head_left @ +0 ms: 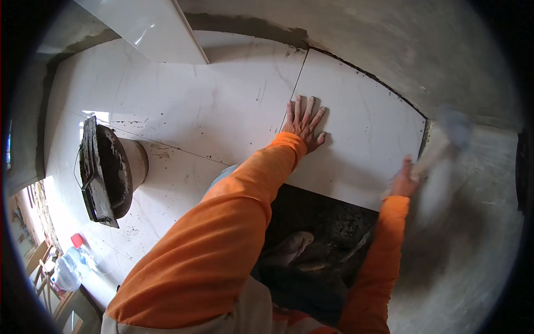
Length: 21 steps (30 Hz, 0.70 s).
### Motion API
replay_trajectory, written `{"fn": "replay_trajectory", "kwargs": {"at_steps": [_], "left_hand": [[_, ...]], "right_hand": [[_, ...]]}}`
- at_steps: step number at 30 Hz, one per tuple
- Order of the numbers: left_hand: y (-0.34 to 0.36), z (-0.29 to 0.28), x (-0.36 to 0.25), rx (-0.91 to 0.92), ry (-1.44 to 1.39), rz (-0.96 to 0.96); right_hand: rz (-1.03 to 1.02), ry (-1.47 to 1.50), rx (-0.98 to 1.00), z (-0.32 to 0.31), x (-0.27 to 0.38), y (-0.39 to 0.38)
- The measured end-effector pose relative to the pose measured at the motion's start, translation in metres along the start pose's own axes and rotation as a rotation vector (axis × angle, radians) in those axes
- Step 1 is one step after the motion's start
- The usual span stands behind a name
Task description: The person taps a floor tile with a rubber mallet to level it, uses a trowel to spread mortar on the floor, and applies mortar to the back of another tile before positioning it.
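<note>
My left hand (303, 125) lies flat with its fingers spread on a large white floor tile (361, 122), near the seam with the tile on its left. At the tile's right edge, my right hand (404, 179) is closed around the pale handle of a mallet (455, 131). The mallet's greyish head is smeared by motion and appears raised beside the wall. In front of the tile, below my hands, is a dark, rough bed (339, 220) without tile. My bare foot (292, 247) shows there.
At the left, a mortar-caked bucket (139, 161) stands on laid white tiles (189, 111), with a notched trowel (94, 172) across it. A loose tile (150, 28) leans at the far left. Grey walls (389, 50) border the far and right sides. A plastic bottle (69, 270) lies lower left.
</note>
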State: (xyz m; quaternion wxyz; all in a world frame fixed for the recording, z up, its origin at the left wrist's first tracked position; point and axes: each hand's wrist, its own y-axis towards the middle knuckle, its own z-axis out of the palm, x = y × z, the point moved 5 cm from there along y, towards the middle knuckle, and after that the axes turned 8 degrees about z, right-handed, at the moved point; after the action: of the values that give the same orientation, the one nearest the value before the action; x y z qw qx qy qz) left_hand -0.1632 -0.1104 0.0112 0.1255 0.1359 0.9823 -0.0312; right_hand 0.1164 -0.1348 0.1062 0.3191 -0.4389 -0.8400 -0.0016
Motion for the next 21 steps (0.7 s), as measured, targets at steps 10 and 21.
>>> {"fn": "replay_trajectory", "kwargs": {"at_steps": [10, 21], "left_hand": [[0.002, 0.004, -0.001, -0.052, -0.017, 0.006], [0.017, 0.004, -0.029, -0.058, -0.075, 0.05]], "right_hand": [[-0.07, 0.191, -0.095, 0.015, -0.023, -0.006], [-0.227, 0.186, -0.114, 0.038, -0.137, 0.059]]}}
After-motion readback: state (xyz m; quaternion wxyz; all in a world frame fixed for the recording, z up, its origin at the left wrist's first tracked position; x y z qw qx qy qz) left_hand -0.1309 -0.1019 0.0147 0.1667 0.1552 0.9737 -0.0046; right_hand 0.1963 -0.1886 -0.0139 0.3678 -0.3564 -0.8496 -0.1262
